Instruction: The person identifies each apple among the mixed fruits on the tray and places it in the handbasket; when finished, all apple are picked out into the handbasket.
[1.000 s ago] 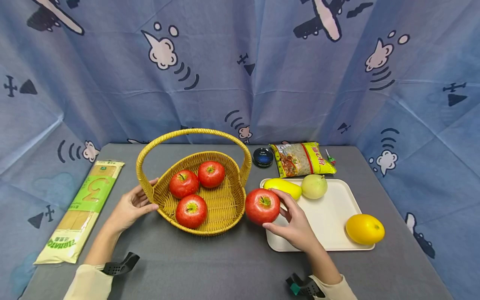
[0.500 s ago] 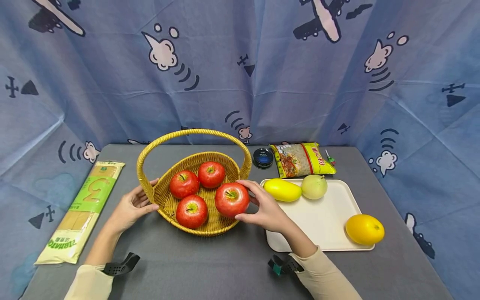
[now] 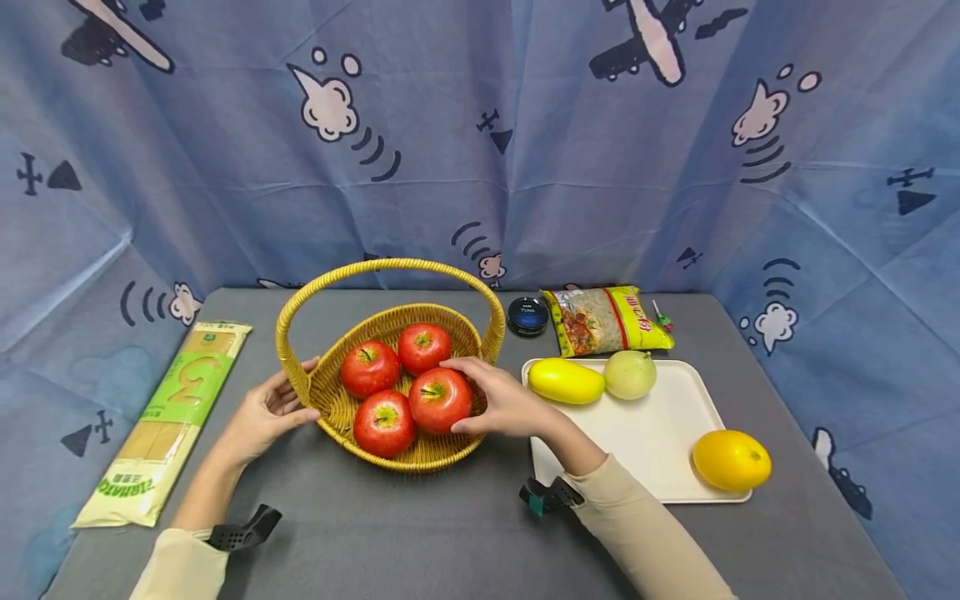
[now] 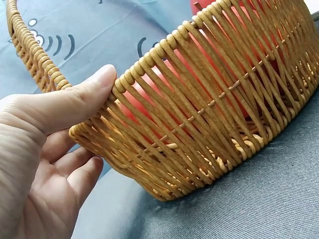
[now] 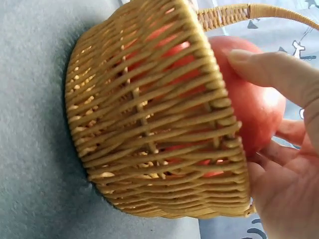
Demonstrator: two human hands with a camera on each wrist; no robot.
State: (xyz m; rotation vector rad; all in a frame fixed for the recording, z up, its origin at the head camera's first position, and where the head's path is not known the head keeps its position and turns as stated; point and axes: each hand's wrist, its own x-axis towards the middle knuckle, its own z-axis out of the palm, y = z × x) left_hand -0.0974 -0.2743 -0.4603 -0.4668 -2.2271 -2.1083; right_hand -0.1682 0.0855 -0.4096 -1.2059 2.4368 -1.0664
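Note:
A yellow wicker basket (image 3: 442, 454) with a tall arched handle stands left of the table's middle. Three red apples lie inside, the nearest being the front apple (image 3: 384, 423). My right hand (image 3: 504, 398) holds another red apple (image 3: 440, 402) over the basket's right part, thumb and fingers around its sides. In the right wrist view that apple (image 5: 254, 109) pokes above the rim, partly hidden behind the weave. My left hand (image 3: 264, 417) grips the basket's left end by the handle's foot; in the left wrist view its thumb (image 4: 97, 82) lies over the rim with the fingers beneath.
To the right a white tray (image 3: 622, 450) bears a yellow mango-like fruit (image 3: 566, 381), a pale green fruit (image 3: 630, 374) and an orange-yellow fruit (image 3: 731, 460). Behind are a tuna can (image 3: 527, 317), a yellow food packet (image 3: 603, 321) and a lollipop (image 3: 663, 317). A noodle packet (image 3: 172, 408) lies left.
My right hand has carried the apple leftward from in front of the tray, over the basket's right rim and down among the other apples. My left hand keeps its grip on the basket.

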